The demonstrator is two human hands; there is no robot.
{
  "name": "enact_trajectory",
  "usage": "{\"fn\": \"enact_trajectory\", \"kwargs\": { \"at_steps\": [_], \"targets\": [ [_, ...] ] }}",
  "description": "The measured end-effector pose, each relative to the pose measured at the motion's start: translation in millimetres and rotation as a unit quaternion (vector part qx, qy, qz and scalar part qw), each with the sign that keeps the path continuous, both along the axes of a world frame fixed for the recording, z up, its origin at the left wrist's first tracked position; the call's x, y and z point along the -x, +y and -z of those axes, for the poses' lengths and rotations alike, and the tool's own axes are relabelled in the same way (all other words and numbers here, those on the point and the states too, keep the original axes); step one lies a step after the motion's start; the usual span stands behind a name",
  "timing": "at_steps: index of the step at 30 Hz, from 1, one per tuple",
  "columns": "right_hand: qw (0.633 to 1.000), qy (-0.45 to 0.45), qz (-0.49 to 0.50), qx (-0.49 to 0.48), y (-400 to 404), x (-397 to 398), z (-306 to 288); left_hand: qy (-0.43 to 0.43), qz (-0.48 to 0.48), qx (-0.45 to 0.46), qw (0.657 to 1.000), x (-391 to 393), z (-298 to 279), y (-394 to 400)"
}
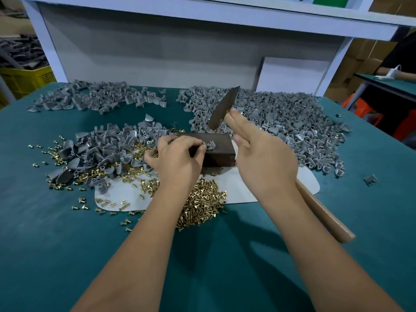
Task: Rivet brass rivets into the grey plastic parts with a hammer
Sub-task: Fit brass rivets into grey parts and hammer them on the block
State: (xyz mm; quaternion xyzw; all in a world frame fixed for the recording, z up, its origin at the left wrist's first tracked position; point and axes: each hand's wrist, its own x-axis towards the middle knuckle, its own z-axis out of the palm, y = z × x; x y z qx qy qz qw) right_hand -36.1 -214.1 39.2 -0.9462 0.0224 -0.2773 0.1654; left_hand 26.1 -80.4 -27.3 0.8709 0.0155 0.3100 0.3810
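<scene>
Green bench [67, 233]: small grey part [210, 145], curved, on dark block [221, 152].

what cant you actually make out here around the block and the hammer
Head view only:
- Grey part on the dark block: too small to tell whether a rivet is seated; left hand fingertips cover its edge.
- Hammer: mid-handle hidden by right hand.
- Block's left end: hidden behind the left hand.
</scene>
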Motion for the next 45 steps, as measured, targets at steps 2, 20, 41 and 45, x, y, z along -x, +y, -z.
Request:
{"fn": "enact_trajectory", "kwargs": {
  "at_steps": [2, 20, 41, 45],
  "targets": [
    [0.999, 0.027, -0.012, 0.034, 2, 2, 5, 0.004, 0.004, 0.001, 1.0, 0, 0, 1],
    [0.994, 0.009, 0.001, 0.112, 2, 1, 4, 0.001, -0.005, -0.003, 1.0, -4, 3, 2],
    [0.994, 0.023, -0.023, 0.101, 1, -12, 2, 0.03, 0.002, -0.015, 0.999, 1, -3, 3],
    [1.0, 0.016, 0.003, -0.01, -7, -23, 2, 0.093, 0.072, 0.061, 0.991, 0, -7, 8]
  ]
}}
